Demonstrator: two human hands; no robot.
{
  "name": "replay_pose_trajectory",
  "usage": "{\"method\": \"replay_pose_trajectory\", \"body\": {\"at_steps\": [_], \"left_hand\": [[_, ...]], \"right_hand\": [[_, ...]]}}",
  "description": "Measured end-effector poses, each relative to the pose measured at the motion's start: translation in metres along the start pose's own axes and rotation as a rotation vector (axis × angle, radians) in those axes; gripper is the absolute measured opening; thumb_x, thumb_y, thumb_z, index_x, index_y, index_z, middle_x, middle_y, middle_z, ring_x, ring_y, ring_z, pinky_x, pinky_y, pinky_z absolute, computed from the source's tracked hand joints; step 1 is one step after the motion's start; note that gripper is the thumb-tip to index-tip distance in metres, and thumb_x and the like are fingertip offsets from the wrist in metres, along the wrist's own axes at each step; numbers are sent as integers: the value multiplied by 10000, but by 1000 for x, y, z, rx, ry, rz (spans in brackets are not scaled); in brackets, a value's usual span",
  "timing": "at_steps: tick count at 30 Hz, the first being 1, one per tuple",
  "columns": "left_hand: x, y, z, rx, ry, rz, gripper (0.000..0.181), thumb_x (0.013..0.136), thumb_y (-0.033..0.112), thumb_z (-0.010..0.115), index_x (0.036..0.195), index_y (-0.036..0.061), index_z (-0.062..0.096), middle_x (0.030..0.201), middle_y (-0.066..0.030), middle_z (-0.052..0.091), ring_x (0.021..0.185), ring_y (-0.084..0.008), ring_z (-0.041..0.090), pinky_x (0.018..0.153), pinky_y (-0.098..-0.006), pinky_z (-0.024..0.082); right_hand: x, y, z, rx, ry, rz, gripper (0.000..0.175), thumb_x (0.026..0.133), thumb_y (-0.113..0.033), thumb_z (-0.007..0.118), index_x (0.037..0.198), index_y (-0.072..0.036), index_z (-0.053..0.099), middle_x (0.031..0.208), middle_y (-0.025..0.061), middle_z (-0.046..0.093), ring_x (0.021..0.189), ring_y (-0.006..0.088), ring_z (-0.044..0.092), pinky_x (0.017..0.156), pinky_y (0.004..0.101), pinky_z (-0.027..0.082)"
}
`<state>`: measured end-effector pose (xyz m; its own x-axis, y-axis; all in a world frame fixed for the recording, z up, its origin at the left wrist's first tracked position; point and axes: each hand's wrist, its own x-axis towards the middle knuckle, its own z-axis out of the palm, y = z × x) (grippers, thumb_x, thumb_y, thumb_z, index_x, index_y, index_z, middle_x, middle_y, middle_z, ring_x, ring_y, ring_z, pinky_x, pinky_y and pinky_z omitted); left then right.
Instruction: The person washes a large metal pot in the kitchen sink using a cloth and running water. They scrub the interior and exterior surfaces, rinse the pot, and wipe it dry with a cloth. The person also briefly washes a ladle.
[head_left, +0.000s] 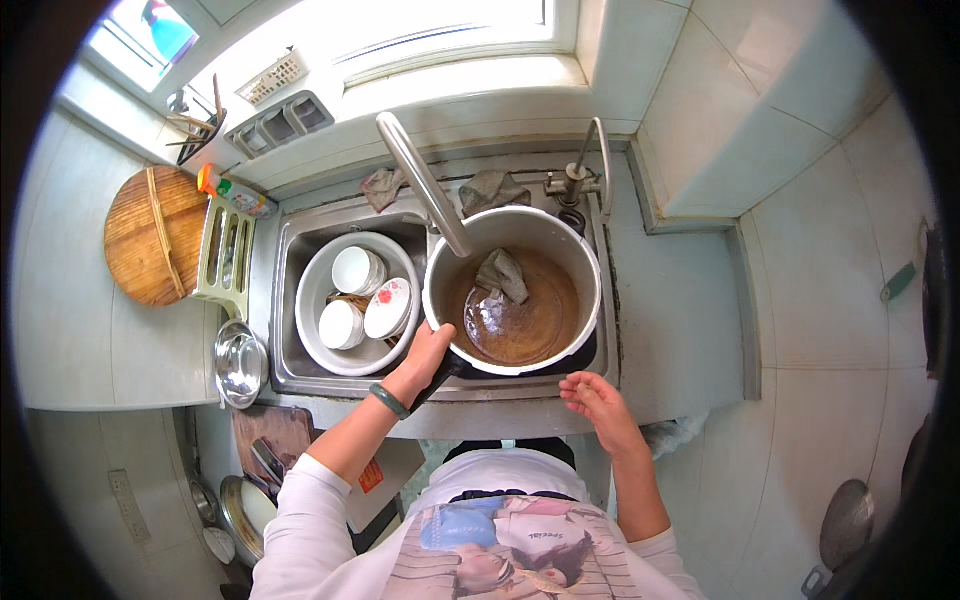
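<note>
A large metal pot sits over the right side of the sink, with brownish water and a grey-green cloth inside. My left hand grips the pot at its lower left, thumb on the rim, by a black handle. Just off the pot's lower right edge, my right hand hovers with fingers loosely curled, holding nothing. A curved metal faucet reaches over the pot's rim. In the left basin, a white tub holds stacked white bowls, a flowered dish and chopsticks.
Left of the sink are a steel bowl, a green plastic rack and a round wooden board. Crumpled cloths and a small tap stand behind the pot. A tiled wall rises at the right.
</note>
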<state>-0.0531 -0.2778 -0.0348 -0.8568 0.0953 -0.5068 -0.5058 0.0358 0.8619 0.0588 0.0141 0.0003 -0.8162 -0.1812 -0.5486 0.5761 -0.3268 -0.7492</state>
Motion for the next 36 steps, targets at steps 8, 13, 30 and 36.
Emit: {"method": "replay_pose_trajectory", "body": {"at_steps": [8, 13, 30, 36], "left_hand": [[31, -33, -7, 240, -36, 34, 511, 806, 156, 478, 1275, -39, 420, 1165, -134, 551, 1054, -224, 507, 953, -314, 382], [41, -42, -11, 236, -53, 4, 531, 800, 168, 485, 1286, -37, 416, 1172, -153, 562, 1081, -233, 511, 966, -320, 382], [22, -62, 9, 410, 138, 23, 386, 904, 257, 549, 1164, -27, 527, 1032, -113, 624, 919, -183, 563, 821, -347, 457], [-18, -50, 17, 244, 385, 43, 675, 899, 253, 565, 1411, -20, 221, 1008, -152, 613, 931, -206, 588, 841, -315, 457]], "right_hand": [[18, 0, -2, -62, -82, 33, 218, 961, -211, 493, 1109, -71, 570, 1058, 7, 608, 977, 100, 557, 845, 249, 434], [25, 0, -5, -71, -80, 40, 208, 962, -196, 488, 1101, -67, 572, 1050, 15, 610, 970, 104, 561, 835, 250, 440], [47, 12, -8, -124, -122, 72, 207, 962, -192, 494, 1103, -60, 570, 1056, 34, 619, 961, 112, 573, 830, 258, 459], [51, 23, -6, -114, -142, 176, 213, 961, -199, 503, 1113, -63, 565, 1050, 49, 622, 931, 124, 587, 817, 267, 469]]}}
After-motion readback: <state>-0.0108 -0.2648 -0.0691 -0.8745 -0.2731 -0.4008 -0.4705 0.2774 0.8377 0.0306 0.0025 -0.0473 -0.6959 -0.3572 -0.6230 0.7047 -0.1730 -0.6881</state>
